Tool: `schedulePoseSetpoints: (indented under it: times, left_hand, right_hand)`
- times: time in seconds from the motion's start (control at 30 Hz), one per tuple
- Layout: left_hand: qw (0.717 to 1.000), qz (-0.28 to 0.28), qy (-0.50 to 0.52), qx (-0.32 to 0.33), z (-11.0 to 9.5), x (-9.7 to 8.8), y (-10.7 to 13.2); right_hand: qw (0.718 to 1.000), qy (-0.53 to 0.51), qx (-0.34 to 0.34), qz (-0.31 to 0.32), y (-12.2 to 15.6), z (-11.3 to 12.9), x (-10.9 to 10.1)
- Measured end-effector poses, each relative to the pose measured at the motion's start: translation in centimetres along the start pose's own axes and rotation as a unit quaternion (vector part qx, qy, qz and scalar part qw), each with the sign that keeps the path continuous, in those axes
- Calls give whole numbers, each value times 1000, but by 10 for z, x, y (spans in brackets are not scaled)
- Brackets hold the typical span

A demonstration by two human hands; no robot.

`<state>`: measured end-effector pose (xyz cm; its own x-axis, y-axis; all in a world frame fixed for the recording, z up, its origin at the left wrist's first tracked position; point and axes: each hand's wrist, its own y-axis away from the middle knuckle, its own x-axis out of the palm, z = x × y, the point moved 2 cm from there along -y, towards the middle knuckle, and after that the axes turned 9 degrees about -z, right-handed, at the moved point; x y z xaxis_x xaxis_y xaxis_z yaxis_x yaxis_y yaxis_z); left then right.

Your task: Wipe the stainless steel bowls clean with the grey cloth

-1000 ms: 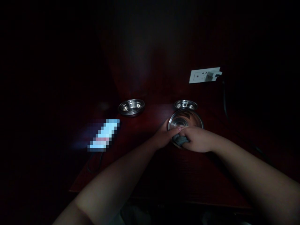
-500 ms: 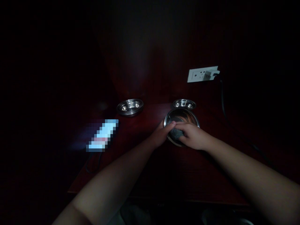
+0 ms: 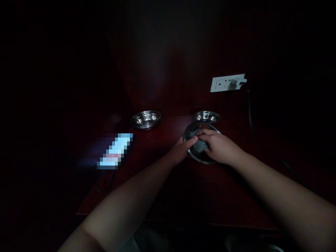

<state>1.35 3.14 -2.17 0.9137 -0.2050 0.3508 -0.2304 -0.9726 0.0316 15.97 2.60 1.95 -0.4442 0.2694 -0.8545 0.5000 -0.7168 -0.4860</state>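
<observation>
A shiny metal bowl [image 3: 204,161] is tilted toward me above the dark red table. My left hand [image 3: 181,150] grips its left rim, the thumb over the edge and the other fingers mostly hidden behind. Inside the bowl, my right hand [image 3: 219,145] is closed on a grey, mesh-textured scouring pad [image 3: 200,146], pressing it against the inner wall. Part of the pad is covered by the fingers. Just behind stands a small metal bowl [image 3: 206,117]. Farther left sits a stack of metal bowls [image 3: 146,120].
A lit phone [image 3: 115,152], blurred out, lies at the left with a cable by it. On the back wall a white socket plate [image 3: 228,83] holds a plug, and a dark cord [image 3: 250,112] runs down on the right. The table's front edge [image 3: 183,222] is near me.
My right hand has shifted slightly to the right and turned inside the bowl, showing more of the scouring pad. My left hand stays on the rim.
</observation>
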Motion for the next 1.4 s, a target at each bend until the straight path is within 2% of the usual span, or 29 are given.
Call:
schedulePoseSetpoints:
  times: [0.27,0.47,0.73,0.87,1.03,1.27,1.4]
  left_hand:
    - [1000,-7,-18,19,-3,2,3]
    - [997,21,-20,71,-2,2,-2]
    - [996,15,-17,90,-2,3,-4]
    - [996,-14,-29,84,0,1,-3]
    - [991,-44,-68,108,0,-2,-3]
    - [990,-60,-67,106,-2,-3,-4]
    - [992,-49,-66,96,-2,-3,-4]
  right_hand:
    - [998,1,14,53,-1,-3,-5]
    - [993,-55,-21,99,1,0,-2]
    - [985,-124,-46,112,3,3,3]
    - [982,-148,-53,103,3,2,4]
    - [978,-182,-50,91,4,1,6]
    - [978,-180,-37,98,3,1,7]
    - [979,-162,-31,119,3,0,6]
